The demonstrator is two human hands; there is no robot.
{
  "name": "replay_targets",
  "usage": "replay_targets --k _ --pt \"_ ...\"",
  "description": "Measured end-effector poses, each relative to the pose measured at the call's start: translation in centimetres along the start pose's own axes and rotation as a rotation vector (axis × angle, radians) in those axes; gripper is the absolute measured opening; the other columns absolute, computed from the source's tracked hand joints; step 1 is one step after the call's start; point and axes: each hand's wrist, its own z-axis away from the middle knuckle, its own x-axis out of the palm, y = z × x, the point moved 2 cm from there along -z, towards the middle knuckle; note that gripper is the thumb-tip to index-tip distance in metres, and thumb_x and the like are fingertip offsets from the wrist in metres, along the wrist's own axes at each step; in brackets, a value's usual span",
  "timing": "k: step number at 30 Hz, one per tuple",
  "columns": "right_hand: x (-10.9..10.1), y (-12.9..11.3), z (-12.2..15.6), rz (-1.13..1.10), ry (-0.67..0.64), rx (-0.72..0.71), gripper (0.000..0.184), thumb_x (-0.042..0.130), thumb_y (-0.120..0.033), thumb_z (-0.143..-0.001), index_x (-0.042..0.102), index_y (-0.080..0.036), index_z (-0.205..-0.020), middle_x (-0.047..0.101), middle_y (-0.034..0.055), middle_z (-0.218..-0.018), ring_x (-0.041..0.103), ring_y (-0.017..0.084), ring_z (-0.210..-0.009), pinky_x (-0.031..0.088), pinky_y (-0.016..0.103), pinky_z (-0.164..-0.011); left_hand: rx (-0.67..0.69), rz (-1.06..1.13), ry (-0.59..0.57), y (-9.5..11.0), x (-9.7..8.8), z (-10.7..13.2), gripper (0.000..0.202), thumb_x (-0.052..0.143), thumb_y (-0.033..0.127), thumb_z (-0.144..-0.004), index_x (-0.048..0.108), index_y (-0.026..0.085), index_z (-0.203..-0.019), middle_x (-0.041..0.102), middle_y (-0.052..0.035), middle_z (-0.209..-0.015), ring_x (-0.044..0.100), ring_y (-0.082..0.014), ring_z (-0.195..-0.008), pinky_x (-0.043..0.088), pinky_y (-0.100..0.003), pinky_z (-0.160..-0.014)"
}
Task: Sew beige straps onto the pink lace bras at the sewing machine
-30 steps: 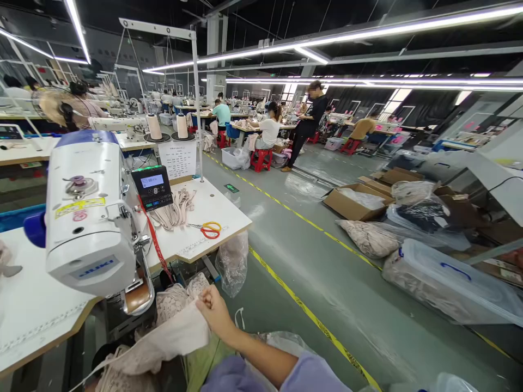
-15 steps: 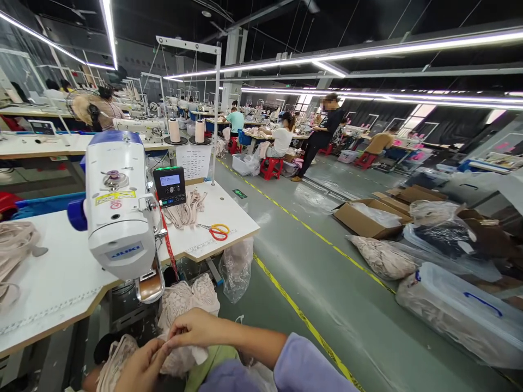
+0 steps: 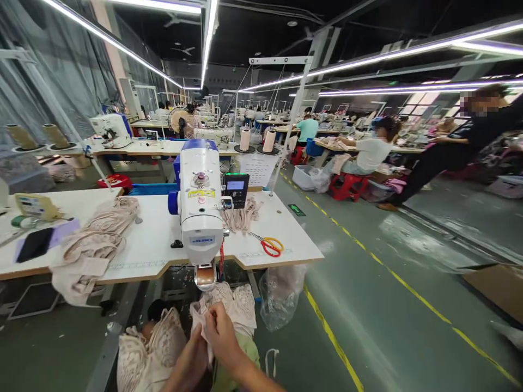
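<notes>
Down at the bottom edge of the view, the right hand (image 3: 220,333) is closing thumb and fingers on a pale beige lace piece (image 3: 239,305), pinching its near edge. The left hand (image 3: 193,355) is lying just below and left of it, its fingers narrowing onto the same edge, so both hands are gripping the cloth together. The lace piece is hanging in front of the person's lap, below the front edge of the table (image 3: 286,242) and right under the head of the white Juki sewing machine (image 3: 200,215). Left of the hands, a lace pile (image 3: 149,351) is bunching up just beside the left forearm.

On the table, a black control panel (image 3: 236,189) is standing right of the machine. A strap bundle (image 3: 244,215) is lying just beside it, and red-and-yellow scissors (image 3: 270,246) are resting nearer the front edge. A fabric heap (image 3: 96,239) is draping over the table's left part, partly hanging off the front, and a dark phone (image 3: 35,245) is lying further left. A clear plastic bag (image 3: 281,294) is hanging beneath the table's right corner. Two thread cones (image 3: 245,140) are standing behind the machine. A yellow line (image 3: 339,343) is running along the green floor. Across the aisle, a seated co-worker (image 3: 370,155) in a white shirt is sitting on a red stool (image 3: 345,185), and a standing person (image 3: 457,149) in black is leaning forward nearby.
</notes>
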Motion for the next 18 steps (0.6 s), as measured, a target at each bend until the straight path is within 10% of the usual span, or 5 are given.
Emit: replay_targets --k 9,13,18 --pt "0.5 1.2 0.8 -0.024 -0.006 0.056 0.047 0.039 -0.067 -0.094 0.048 -0.024 -0.08 0.057 0.0037 -0.073 0.057 0.021 -0.069 0.048 0.034 -0.065 0.271 -0.33 0.332 4.0 -0.1 0.6 0.059 0.068 0.077 -0.068 0.07 0.018 -0.077 0.073 -0.0098 -0.081 0.072 -0.0297 -0.089 0.058 -0.037 -0.084" --pt "-3.5 -2.5 0.0 0.137 -0.05 -0.262 0.042 0.054 -0.059 -0.091 0.062 -0.02 -0.103 0.066 0.0108 -0.104 0.062 0.024 -0.099 0.049 0.039 -0.09 0.285 -0.784 0.2 7.8 -1.8 2.4 0.065 0.058 0.083 -0.073 0.06 0.019 -0.059 0.059 -0.0038 -0.057 0.059 -0.0223 -0.061 0.052 -0.032 -0.064" --pt "-5.6 -6.3 -1.6 0.351 -0.624 -0.461 0.034 0.067 -0.046 -0.086 0.062 -0.024 -0.111 0.068 0.0013 -0.099 0.062 0.016 -0.089 0.047 0.026 -0.079 0.176 -1.033 -0.108 10.8 -1.9 2.9 0.055 0.068 0.075 -0.071 0.07 0.02 -0.075 0.067 -0.0044 -0.071 0.064 -0.0281 -0.077 0.054 -0.033 -0.071"
